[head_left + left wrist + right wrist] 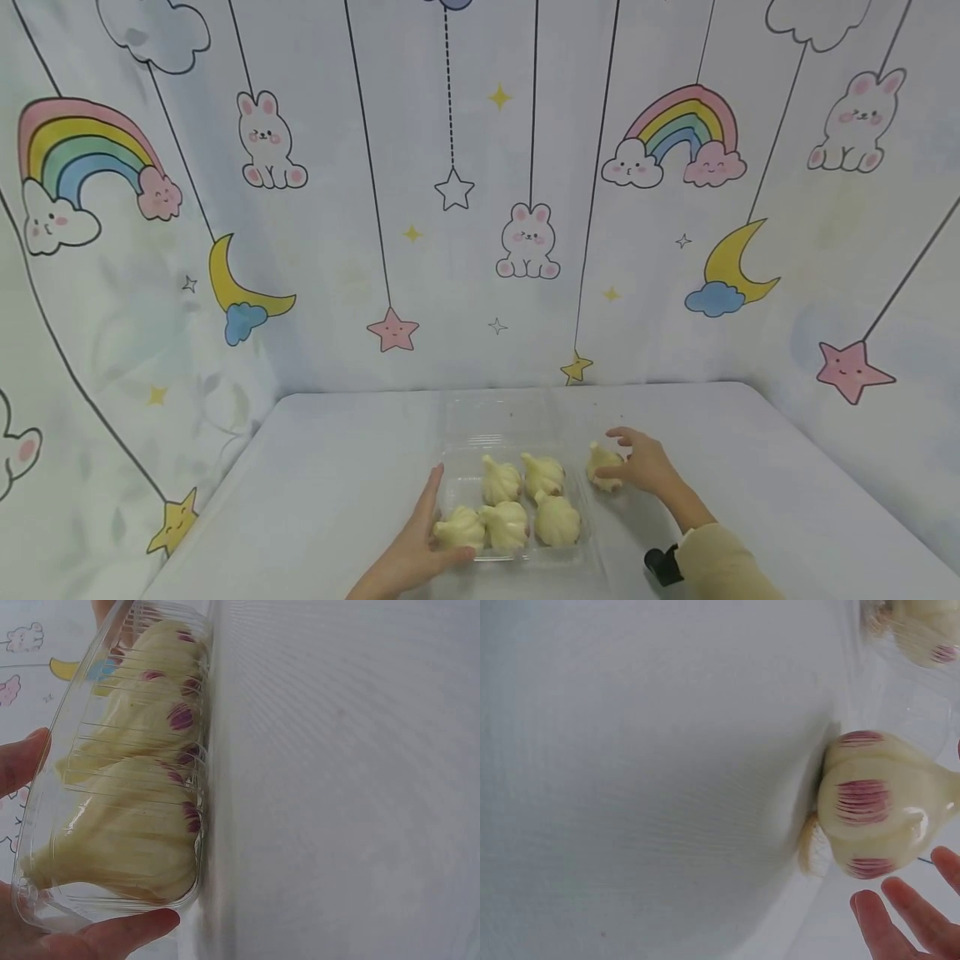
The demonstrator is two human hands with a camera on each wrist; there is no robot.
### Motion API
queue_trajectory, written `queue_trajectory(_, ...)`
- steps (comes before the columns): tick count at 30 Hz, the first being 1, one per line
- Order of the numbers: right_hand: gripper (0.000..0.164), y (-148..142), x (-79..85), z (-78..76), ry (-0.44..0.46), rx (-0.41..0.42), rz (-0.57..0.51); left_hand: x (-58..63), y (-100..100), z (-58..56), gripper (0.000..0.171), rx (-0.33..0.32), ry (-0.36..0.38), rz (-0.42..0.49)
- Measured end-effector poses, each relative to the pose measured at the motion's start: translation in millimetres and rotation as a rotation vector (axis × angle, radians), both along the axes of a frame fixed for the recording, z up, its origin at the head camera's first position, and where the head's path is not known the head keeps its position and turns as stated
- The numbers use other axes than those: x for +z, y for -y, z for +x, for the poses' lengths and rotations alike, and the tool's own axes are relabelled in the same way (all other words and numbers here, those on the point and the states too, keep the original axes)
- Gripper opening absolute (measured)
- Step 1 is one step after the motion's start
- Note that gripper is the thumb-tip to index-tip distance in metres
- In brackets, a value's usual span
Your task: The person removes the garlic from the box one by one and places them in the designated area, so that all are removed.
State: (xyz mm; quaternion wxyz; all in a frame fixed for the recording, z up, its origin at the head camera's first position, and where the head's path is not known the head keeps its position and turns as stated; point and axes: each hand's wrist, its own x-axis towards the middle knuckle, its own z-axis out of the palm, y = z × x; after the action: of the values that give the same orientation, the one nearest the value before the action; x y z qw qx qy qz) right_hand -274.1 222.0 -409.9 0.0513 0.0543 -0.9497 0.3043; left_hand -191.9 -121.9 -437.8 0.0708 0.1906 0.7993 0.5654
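Observation:
A clear plastic container (587, 500) holds several garlic bulbs (557, 521), pale with purple streaks near their bases in the left wrist view. My left hand (420, 533) rests at its near left corner, fingers straight along the left side and thumb along the front wall. To the right of the container, another garlic bulb (870, 802) stands on the table, stem up. Around it my right hand (641, 462) is spread, thumb in front and fingers behind; in the right wrist view its fingertips (904, 892) show a gap from the bulb.
The container's clear lid (495, 417) lies folded back behind it. A white cloth-covered table (337, 467) spreads to both sides. Behind stands a patterned backdrop (315, 250) with rabbits, stars and rainbows. A black object (663, 567) sits by the right sleeve (723, 562).

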Motion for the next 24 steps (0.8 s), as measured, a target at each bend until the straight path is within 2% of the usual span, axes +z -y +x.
queue_trajectory(15, 0.072, 3.5, 15.9, 8.6, -0.053, -0.009, -0.099, -0.2, 0.8, -0.2, 0.11, -0.004, 0.014, 0.004)
queue_trajectory(24, 0.074, 15.5, 25.6, 15.7, -0.076, 0.004, -0.146, -2.4, 0.2, -1.2, 0.109, -0.036, -0.025, 0.035)
